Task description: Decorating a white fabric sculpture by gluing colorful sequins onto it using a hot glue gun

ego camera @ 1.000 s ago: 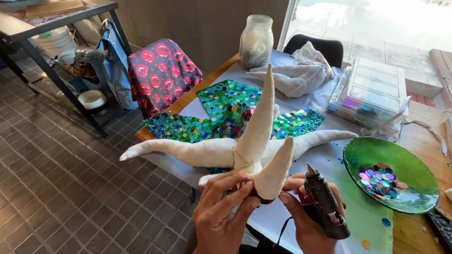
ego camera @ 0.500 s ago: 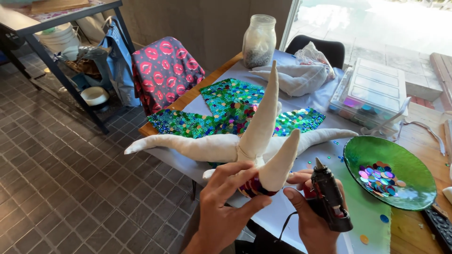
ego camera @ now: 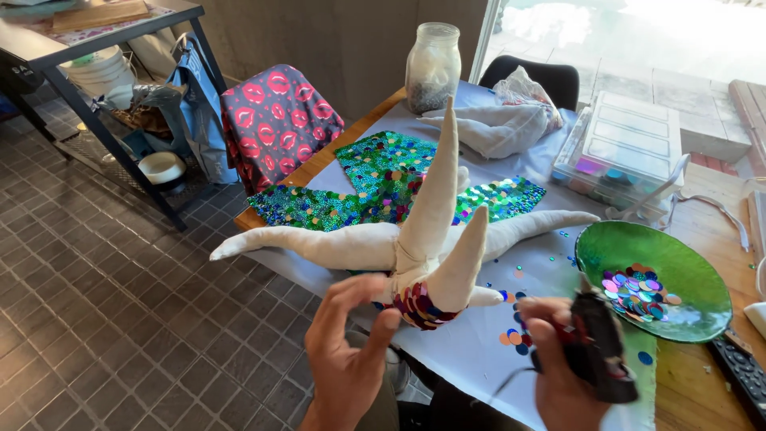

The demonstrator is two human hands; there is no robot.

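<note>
I hold the stuffed fabric starfish (ego camera: 415,239) up above the front edge of the tabletop (ego camera: 694,383); my left hand (ego camera: 347,351) supports it from below, the fingers half curled and the thumb pressing at the patch of red sequins (ego camera: 419,307) on its underside; so this grip is partly open and only steadies the body. My right hand (ego camera: 562,375) is closed around the black glue gun (ego camera: 598,355), its nozzle pointing up, just beside the short lower arm of the starfish. The green glass dish (ego camera: 654,279) with loose sequins lies near the right edge; the green sequined fabric (ego camera: 383,187) is spread in the middle of the tabletop; a clear plastic box (ego camera: 630,148) and a glass jar (ego camera: 433,68) stand toward the far edge. To do this step well, I think I should keep the starfish still, bring the nozzle close to the edge of the red patch, give only a small dot of glue, and keep my left fingertips away from the hot tip.
</note>
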